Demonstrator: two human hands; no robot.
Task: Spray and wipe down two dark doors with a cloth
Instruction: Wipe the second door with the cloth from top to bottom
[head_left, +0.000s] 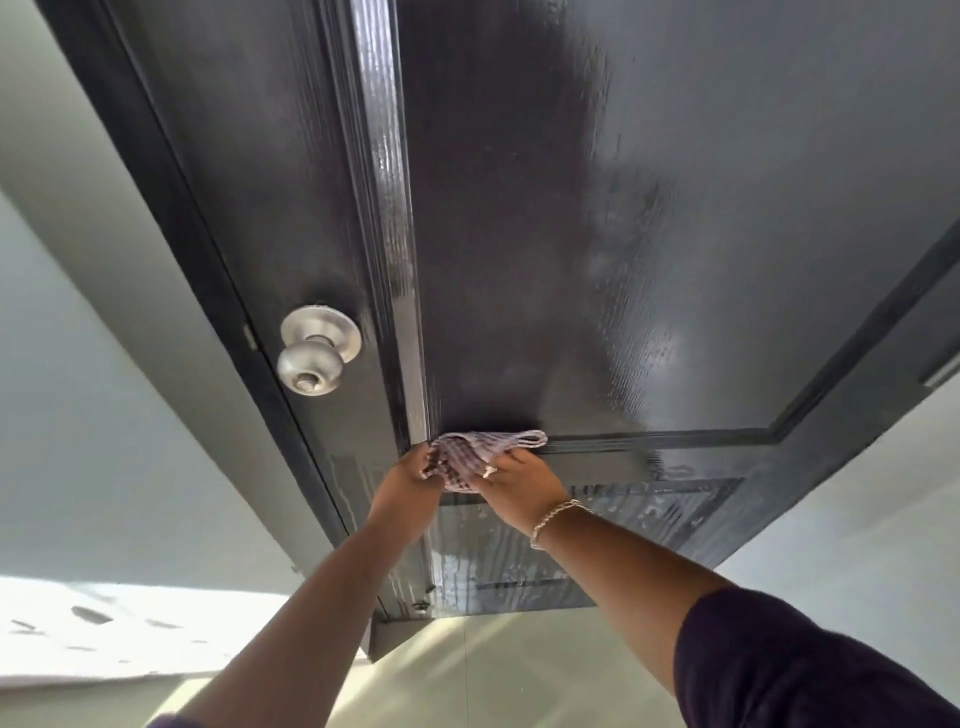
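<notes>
A dark panelled door (571, 234) fills most of the view, its surface streaked and wet, with drips on the lower panel. A striped grey-purple cloth (478, 452) is bunched against the horizontal moulding between the upper and lower panels. My left hand (410, 478) grips the cloth's left side. My right hand (519, 483), wearing a ring and a bracelet, grips its right side, with the fingers curled over it. Both hands hold the cloth against the door. No spray bottle is in view.
A silver round doorknob (317, 353) sticks out at the door's left edge, left of and above my hands. The dark door frame (171, 208) and pale wall (78, 364) lie to the left. A light floor (493, 670) with a sunlit patch is below.
</notes>
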